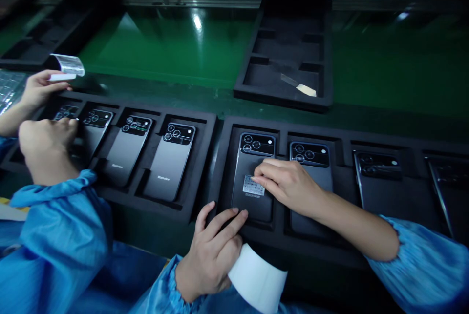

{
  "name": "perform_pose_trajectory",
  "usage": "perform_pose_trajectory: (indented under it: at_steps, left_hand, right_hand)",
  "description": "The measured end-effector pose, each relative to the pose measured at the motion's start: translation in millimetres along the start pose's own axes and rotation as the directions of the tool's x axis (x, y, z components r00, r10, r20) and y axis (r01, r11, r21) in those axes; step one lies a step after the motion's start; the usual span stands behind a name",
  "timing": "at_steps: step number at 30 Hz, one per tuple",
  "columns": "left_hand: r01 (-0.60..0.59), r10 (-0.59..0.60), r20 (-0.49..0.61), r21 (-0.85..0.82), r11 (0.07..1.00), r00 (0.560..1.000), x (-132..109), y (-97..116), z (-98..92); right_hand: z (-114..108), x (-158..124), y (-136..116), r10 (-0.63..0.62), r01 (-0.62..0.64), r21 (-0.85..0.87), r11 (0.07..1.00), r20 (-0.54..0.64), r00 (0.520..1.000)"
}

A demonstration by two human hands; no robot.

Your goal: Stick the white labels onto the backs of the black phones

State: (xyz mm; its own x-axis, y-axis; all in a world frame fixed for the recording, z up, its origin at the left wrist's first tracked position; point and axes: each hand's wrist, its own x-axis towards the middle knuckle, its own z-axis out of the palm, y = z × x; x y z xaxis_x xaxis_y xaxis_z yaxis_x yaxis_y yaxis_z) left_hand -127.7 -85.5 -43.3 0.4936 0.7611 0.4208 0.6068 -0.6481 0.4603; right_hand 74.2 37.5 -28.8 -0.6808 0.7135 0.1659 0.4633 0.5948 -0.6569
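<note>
Pressing flat fingers onto a black Blackview smartphone [252, 206], the right hand [289, 184] lies open and unclenched, its fingertips [257, 173] resting at a small white barcode sticker [252, 185] on the phone's back. That phone lies back-up in a black foam tray [322, 131]. Just below the phone, the left hand [210, 255] has its fingers on the lower edge, thumb raised; a white paper sheet [256, 277] lies against that hand, and I cannot tell whether it is gripped. Just right of the phone, a second phone [311, 155] sits partly under the right hand, and two more phones [377, 165] lie further right. Left of the phone, a second foam tray [176, 114] holds four phones [168, 162], one under a co-worker's hand [46, 150], while the co-worker's other hand [40, 90] pinches a strip of clear film [68, 65]. Of all these phones, only the one under the right hand shows a sticker; the others show none
</note>
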Motion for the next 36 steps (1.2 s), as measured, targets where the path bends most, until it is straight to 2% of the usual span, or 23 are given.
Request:
perform_pose_trajectory:
  at_steps: [28, 36]
  left_hand:
    - [-0.001, 0.001, 0.002, -0.010, 1.000, 1.000, 0.1, 0.1, -0.6]
    - [0.005, -0.005, -0.028, -0.006, 1.000, 1.000, -0.4, -1.5, 0.9]
  right_hand:
    - [1.5, -1.5, -0.1, -0.020, 0.020, -0.045, 0.999, -0.005, 1.000]
    - [0.0, -0.6, 0.7, -0.081, 0.079, -0.081, 0.994, -0.024, 0.996]
